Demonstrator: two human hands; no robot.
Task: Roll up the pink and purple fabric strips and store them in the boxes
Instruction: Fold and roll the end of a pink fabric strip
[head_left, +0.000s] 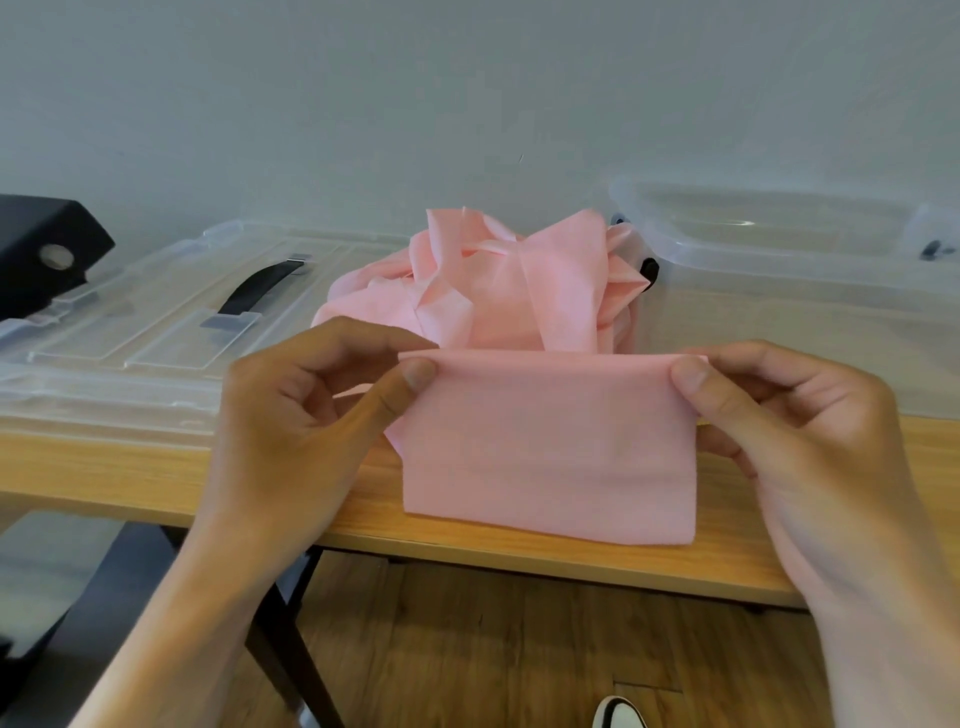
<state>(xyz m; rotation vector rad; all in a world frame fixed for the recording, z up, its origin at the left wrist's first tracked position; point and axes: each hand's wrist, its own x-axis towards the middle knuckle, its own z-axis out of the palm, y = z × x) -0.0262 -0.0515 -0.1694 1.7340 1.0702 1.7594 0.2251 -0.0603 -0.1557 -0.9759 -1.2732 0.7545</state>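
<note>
Presently: pink fabric strip (550, 447), folded end pinched at top corners by left hand (311, 410) and right hand (789, 415), thumbs clamped against fingers, over table (156, 467) edge. Risk: uneven tension skewing roll; tail snagging in heap (493, 280) beside clear box (779, 291).

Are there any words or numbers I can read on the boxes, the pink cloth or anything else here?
None can be read.
The pink fabric strip is plain.
The clear lid and clear box show no print.
The black object at the far left shows only a round metal part, no lettering.
</note>
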